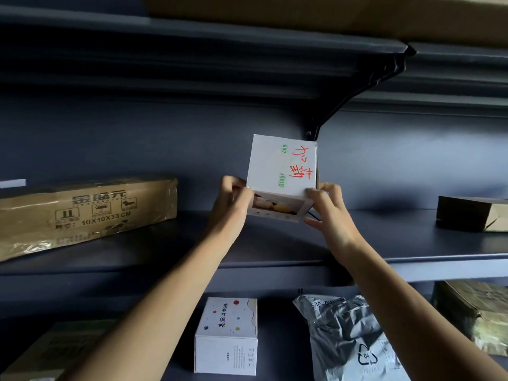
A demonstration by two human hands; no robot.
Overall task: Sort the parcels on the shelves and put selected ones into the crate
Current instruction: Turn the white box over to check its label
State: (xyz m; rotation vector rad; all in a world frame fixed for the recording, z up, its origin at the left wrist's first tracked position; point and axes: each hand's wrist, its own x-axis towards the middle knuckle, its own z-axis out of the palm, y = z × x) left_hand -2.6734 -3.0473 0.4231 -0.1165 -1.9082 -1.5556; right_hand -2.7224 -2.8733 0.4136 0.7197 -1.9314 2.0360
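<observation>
I hold a small white box (277, 166) with red handwriting and green labels just above the middle shelf (275, 243). My left hand (231, 207) grips its lower left corner. On the lower right corner sits my right hand (330, 215). A printed picture shows on the box's underside. No crate is in view.
A long brown carton (82, 213) lies on the middle shelf at left, a dark brown parcel (472, 213) at right. The lower shelf carries a white dotted box (226, 336), a grey plastic mailer (346, 339), a flat carton (41, 353) and a taped parcel (478, 312). A bracket (357, 97) supports the upper shelf.
</observation>
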